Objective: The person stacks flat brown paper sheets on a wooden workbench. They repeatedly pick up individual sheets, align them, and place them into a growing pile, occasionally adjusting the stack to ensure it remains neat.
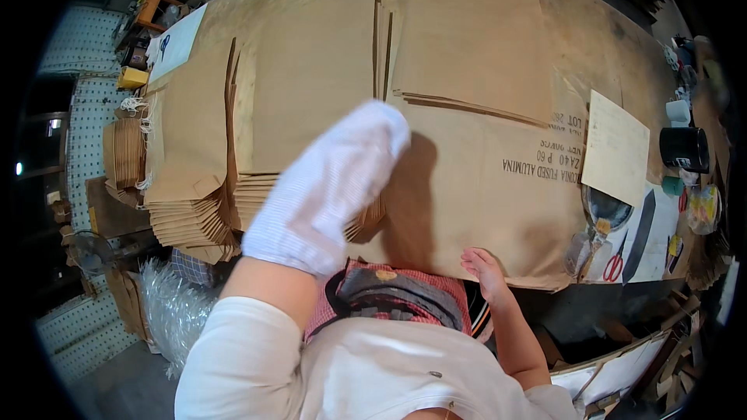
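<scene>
My left hand is raised over the table and wrapped in a white ribbed knit glove. It hides part of the brown paper stacks, and its fingers do not show separately. Beneath and beside it is a stack of brown paper bags, with folded ends fanning out at the near edge. My bare right hand hovers by the table's front edge with fingers extended and nothing in them. In front of it, a large sheet of printed brown paper covers the tabletop. Another pile of flat brown paper rests across its far part.
More folded bags are stacked at the left. On the right are a pale board, red-handled scissors, a dark blade-shaped strip, a glass bottle and a black cup. Clear plastic wrap bulges below the left edge.
</scene>
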`<move>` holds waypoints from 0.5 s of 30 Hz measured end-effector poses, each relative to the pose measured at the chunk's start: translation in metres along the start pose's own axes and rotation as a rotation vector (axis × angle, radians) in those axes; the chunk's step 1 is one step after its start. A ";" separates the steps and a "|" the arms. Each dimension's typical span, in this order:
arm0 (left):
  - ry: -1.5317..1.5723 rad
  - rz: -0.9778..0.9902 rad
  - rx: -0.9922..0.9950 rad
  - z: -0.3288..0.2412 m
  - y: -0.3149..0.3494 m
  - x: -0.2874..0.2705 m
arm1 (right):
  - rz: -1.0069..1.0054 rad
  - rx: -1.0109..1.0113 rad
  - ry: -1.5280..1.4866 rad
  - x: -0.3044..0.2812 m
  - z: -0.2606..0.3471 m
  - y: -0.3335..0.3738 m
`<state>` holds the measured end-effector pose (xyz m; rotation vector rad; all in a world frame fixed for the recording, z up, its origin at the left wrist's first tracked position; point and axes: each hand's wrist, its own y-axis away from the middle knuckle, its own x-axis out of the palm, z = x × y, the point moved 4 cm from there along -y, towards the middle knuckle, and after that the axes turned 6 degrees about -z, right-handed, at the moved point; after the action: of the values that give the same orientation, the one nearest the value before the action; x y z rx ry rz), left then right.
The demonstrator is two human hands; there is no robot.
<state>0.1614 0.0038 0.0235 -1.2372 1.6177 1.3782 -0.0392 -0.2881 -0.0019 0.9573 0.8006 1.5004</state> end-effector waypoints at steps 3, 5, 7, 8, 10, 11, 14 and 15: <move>0.135 0.143 -0.103 0.101 0.000 -0.040 | 0.122 -0.123 0.086 0.034 0.010 0.018; 0.218 0.274 -0.189 0.180 0.036 -0.051 | 0.243 -0.292 0.223 0.084 0.034 0.028; 0.256 0.399 -0.235 0.234 0.080 -0.045 | 0.325 -0.482 0.367 0.143 0.063 0.046; 0.253 0.433 -0.252 0.253 0.111 -0.035 | 0.358 -0.558 0.441 0.177 0.079 0.060; 0.103 0.373 -0.242 0.260 0.171 -0.017 | 0.340 -0.815 0.634 0.244 0.099 0.083; -0.068 0.300 -0.193 0.242 0.198 -0.027 | 0.299 -1.011 0.749 0.277 0.105 0.094; -0.235 -0.192 -0.205 0.216 0.248 -0.010 | 0.240 -1.350 0.955 0.383 0.083 0.111; -0.217 -0.223 -0.203 0.215 0.254 -0.007 | 0.129 -1.469 1.032 0.412 0.071 0.107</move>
<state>-0.0938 0.2123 0.0683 -1.2898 1.1786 1.5027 -0.0396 0.1031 0.1808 -0.9346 0.0825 2.0731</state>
